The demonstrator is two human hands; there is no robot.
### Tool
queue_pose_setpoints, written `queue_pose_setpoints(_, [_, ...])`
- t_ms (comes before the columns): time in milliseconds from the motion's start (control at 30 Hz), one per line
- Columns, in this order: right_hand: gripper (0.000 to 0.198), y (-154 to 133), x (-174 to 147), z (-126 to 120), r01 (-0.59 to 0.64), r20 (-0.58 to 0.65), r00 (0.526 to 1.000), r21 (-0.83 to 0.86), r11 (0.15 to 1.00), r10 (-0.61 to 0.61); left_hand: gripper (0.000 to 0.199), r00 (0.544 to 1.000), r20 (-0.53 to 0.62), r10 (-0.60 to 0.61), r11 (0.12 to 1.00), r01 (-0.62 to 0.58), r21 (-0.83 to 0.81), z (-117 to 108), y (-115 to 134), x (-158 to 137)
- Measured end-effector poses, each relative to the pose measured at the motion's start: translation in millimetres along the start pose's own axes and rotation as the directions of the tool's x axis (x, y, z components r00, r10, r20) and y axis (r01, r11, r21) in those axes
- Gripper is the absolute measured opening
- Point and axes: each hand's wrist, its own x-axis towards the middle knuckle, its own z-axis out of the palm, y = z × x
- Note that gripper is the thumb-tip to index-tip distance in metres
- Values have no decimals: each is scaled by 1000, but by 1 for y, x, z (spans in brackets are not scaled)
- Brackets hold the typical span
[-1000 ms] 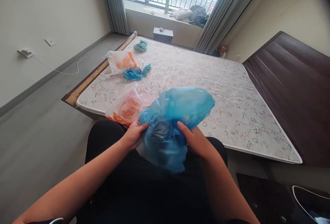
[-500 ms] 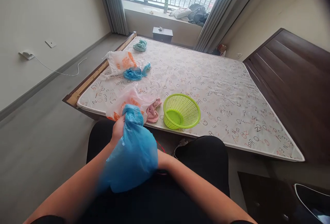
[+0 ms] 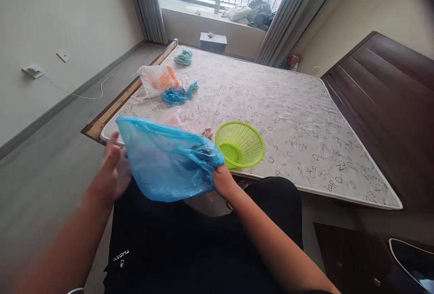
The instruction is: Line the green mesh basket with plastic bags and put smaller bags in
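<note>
A blue plastic bag (image 3: 162,163) stretches sideways in front of me, puffed out and wrinkled toward its right end. My right hand (image 3: 223,180) is closed round that gathered right end, its fingers partly covered by the plastic. Just off the bag's left side is my left hand (image 3: 115,170), blurred, with its fingers apart and nothing seen in them. Behind the bag, a pale pink plastic bag (image 3: 172,117) and a pink cloth (image 3: 207,132) lie partly hidden on the mattress (image 3: 288,118). The green plastic basket (image 3: 240,145) stands to the right of my right hand.
Farther back on the mattress lie a white and orange plastic bag (image 3: 158,79), another crumpled blue bag (image 3: 176,95) and a teal cloth bundle (image 3: 183,58). A wooden bed frame edge (image 3: 115,111) runs along the left. The dark headboard (image 3: 383,81) rises at right.
The blue bag has swung from hanging low to lying sideways and higher. My left hand has let go of its bunched top and moved left; my right hand has come up, gripping the right end.
</note>
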Motion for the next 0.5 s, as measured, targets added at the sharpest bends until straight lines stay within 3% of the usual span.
queue_pose_setpoints(67, [58,-13,-3,14,90,42,995,-41,995,-88,80,970,197,-143,967,95,235,16,-24,-16])
queue_pose_setpoints(133, [53,-22,-9,27,142,138,981,-31,989,-137,66,944,243,-223,860,72,505,28,-47,-23])
queue_pose_setpoints(200, [42,-24,-12,30,101,131,986,20,995,-103,50,932,303,-201,764,-45,644,29,-58,-20])
queue_pose_setpoints(267, [31,-21,-12,17,-44,41,998,77,996,41,49,927,340,-159,710,-132,691,20,-56,-9])
queue_pose_setpoints(367, [31,-11,-10,-22,-259,-9,964,191,947,265,54,960,261,-103,688,-121,715,-1,-42,10])
queue_pose_setpoints(500, [40,-6,-13,-60,-187,-144,962,267,945,230,63,992,119,-48,703,-51,709,-23,-33,26])
